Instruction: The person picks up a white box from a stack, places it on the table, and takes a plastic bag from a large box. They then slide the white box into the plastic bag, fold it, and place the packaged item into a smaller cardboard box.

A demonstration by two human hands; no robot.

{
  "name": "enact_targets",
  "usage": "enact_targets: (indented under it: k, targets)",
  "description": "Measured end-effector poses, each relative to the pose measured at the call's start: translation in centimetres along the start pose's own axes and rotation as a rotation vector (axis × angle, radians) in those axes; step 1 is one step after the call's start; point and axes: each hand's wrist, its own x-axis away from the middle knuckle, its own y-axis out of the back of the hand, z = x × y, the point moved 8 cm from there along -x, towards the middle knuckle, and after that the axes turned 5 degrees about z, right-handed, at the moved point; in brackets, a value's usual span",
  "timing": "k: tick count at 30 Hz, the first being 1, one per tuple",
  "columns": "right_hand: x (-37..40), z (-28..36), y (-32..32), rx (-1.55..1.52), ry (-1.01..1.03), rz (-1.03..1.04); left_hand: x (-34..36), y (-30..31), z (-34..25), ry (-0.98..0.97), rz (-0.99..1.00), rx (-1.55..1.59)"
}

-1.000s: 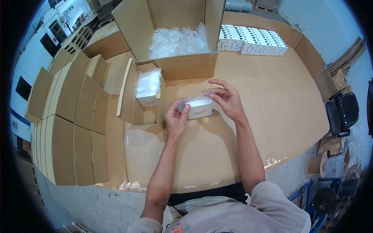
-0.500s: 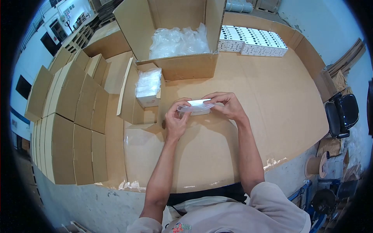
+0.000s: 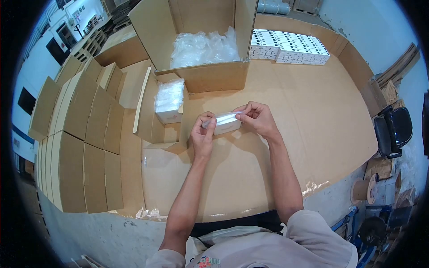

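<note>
Head view: 2 hands meet over the cardboard-covered bench (image 3: 313, 116). The left hand (image 3: 202, 135) is closed on the left end of a small white box (image 3: 227, 125), which sits inside a clear bag (image 3: 223, 117). The right hand (image 3: 258, 119) pinches the right end at the bag's top edge. The box is near the bench's middle. Just to the left stands a small open carton (image 3: 166, 130) of bagged boxes (image 3: 170, 96). Behind are a large carton (image 3: 214, 77) of plastic bags (image 3: 203, 47) and rows of white boxes (image 3: 290, 47).
</note>
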Motion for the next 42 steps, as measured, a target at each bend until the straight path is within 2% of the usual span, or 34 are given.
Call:
enact_targets:
  k: [4, 8, 11, 20, 23, 26, 29, 32, 35, 42]
  targets:
    - [-0.1, -0.9, 0.2, -0.087, 0.005, -0.013, 0.4, 0.6, 0.9, 0.049, -0.13, 0.133]
    - [-0.1, -1.0, 0.0, -0.144, -0.003, -0.028, 0.2, 1.0, 0.9, 0.062, -0.132, 0.078]
    - [-0.1, -1.7, -0.3, -0.362, -0.076, -0.013, 0.3, 1.2, 1.4, 0.102, -0.137, 0.072]
    - [-0.3, -3.7, 0.1, -0.411, -0.248, -0.049, 0.2, 1.0, 1.1, 0.13, -0.136, 0.022]
    - [0.0, -0.7, -0.4, -0.416, -0.043, -0.094, 0.2, 1.2, 1.6, 0.138, -0.14, 0.007]
    - [0.4, 2.3, -0.1, -0.402, 0.15, 0.004, 0.2, 1.3, 1.6, 0.146, -0.143, -0.004]
    - [1.0, 2.8, -0.8, -0.064, 0.09, 0.217, 0.4, 1.2, 1.5, 0.165, -0.148, -0.008]
    - [0.7, 2.0, -1.5, 0.134, 0.072, 0.255, 0.3, 1.2, 1.4, 0.144, -0.147, -0.004]
    - [0.8, 1.0, -1.3, 0.14, -0.071, 0.151, 0.3, 1.2, 1.4, 0.147, -0.145, 0.011]
    - [0.6, 0.3, -0.8, 0.197, -0.091, 0.11, 0.1, 1.7, 2.1, 0.14, -0.128, 0.016]
